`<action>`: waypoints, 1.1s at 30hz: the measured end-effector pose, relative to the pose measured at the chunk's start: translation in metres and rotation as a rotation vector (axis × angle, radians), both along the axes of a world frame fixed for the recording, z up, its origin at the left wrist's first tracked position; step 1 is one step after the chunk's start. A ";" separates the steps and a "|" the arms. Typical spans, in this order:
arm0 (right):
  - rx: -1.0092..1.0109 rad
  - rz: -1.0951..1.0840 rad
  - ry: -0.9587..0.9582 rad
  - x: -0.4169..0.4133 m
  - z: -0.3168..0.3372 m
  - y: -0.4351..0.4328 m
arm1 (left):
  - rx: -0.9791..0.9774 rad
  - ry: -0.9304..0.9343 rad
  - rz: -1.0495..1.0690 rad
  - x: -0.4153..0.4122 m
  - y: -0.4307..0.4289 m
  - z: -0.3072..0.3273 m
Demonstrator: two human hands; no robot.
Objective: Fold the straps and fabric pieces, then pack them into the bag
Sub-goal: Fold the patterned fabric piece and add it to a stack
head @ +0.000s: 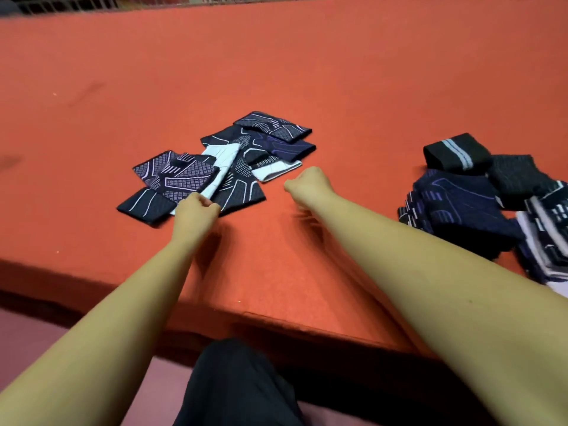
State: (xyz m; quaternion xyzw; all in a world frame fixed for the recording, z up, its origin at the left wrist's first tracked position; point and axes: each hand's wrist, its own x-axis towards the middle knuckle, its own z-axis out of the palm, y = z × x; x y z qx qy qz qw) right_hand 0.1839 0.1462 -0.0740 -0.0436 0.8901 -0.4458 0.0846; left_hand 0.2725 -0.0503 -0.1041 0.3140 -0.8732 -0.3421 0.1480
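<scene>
**orange-red felt table under soft indoor light**

a broad table (pixel 338 72) covered in orange-red felt fills most of the view, from its near front edge (pixel 276 321) to the far side. the covering is matte and slightly fuzzy, with 2 faint dark marks: 1 streak (pixel 86 92) at upper left and 1 blotch (pixel 10 162) at the left border. under the front edge the table drops into deep shadow. below lies a dull pink-maroon floor (pixel 27 339). along the far side runs a pale wire grid fence (pixel 76 3), blurred. the light is soft and even, from above.
</scene>
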 end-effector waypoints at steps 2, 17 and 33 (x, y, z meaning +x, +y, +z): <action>-0.018 0.027 -0.027 -0.004 -0.009 -0.021 | -0.023 -0.025 0.040 -0.009 -0.013 -0.012; -0.080 -0.020 0.029 -0.025 -0.055 -0.079 | -0.143 0.099 0.116 -0.014 0.002 -0.045; -1.226 -0.066 -0.466 0.106 0.020 0.099 | 1.423 0.239 -0.054 0.031 0.123 -0.012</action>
